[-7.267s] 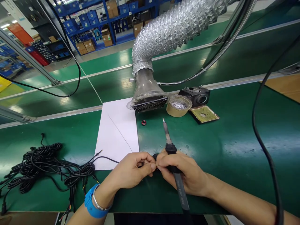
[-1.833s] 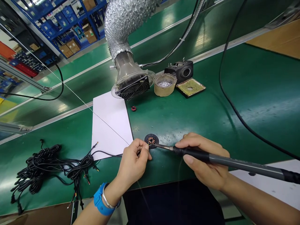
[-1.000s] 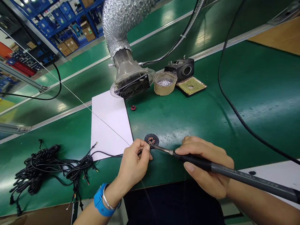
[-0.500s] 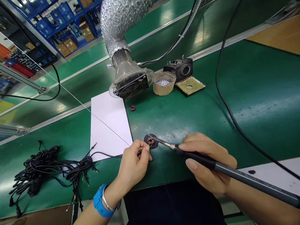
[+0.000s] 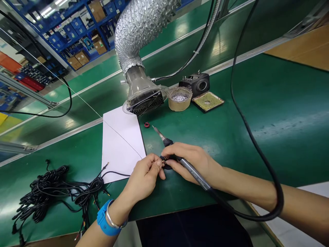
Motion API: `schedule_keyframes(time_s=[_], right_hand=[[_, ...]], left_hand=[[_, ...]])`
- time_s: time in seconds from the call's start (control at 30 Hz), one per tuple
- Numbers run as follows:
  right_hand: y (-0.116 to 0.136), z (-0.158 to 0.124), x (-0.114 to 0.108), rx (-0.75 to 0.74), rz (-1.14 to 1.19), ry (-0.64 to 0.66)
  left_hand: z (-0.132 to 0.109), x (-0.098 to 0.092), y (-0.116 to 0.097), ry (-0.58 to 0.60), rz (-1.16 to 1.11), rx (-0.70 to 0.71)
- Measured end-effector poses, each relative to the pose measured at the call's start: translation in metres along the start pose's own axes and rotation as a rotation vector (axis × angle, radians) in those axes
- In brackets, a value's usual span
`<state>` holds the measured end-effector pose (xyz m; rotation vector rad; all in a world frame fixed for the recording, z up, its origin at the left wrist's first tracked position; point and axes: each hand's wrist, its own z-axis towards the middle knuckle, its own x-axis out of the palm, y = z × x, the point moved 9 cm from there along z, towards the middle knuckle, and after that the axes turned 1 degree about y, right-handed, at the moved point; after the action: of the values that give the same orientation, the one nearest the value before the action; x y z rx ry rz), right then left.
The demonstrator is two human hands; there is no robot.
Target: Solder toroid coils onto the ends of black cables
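My left hand (image 5: 145, 175) pinches a thin wire end at the left rim of a small black round part (image 5: 166, 162) with copper windings, which lies on the green bench (image 5: 231, 137). My right hand (image 5: 194, 163) grips a soldering iron (image 5: 190, 168) and its fingertips also rest on the round part, mostly covering it. The iron's tip (image 5: 155, 129) points up and away from the part, toward the back left. A black lead (image 5: 117, 172) runs from my left hand to the left.
A foil fume duct with a fan grille (image 5: 145, 102) stands behind a white sheet (image 5: 119, 144). A small red coil (image 5: 146, 125), a solder pot (image 5: 179, 98), a black iron stand (image 5: 197, 83) and a sponge tray (image 5: 207, 102) lie beyond. Black cable bundles (image 5: 51, 188) lie at left.
The iron's tip has left the round part and swung up toward the back left. My right hand has slid forward along the iron onto the part. My left hand stays pinched.
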<state>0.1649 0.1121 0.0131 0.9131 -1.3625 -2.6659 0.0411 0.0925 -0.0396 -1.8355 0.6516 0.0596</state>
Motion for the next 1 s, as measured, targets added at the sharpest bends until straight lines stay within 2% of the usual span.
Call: schedule_keyframes(time_s=[0.17, 0.43, 0.6, 0.83, 0.9, 1.0], right_hand=[[-0.002, -0.001, 0.009, -0.038, 0.012, 0.029], [0.012, -0.006, 0.005, -0.162, -0.086, -0.070], [0.014, -0.005, 0.003, -0.143, -0.043, -0.055], [0.008, -0.006, 0.008, -0.042, 0.109, -0.015], [0.011, -0.008, 0.009, -0.081, 0.074, -0.011], [0.022, -0.014, 0.010, -0.218, -0.146, -0.011]], left_hand=[[-0.001, 0.002, -0.009, 0.033, 0.131, 0.038], [-0.005, 0.002, -0.018, 0.044, 0.225, 0.027], [-0.005, -0.002, -0.027, 0.005, 0.276, 0.063], [0.001, 0.004, -0.008, 0.039, 0.039, 0.016], [0.003, 0.007, -0.003, 0.084, -0.054, -0.043], [0.004, 0.015, 0.006, 0.193, -0.190, -0.205]])
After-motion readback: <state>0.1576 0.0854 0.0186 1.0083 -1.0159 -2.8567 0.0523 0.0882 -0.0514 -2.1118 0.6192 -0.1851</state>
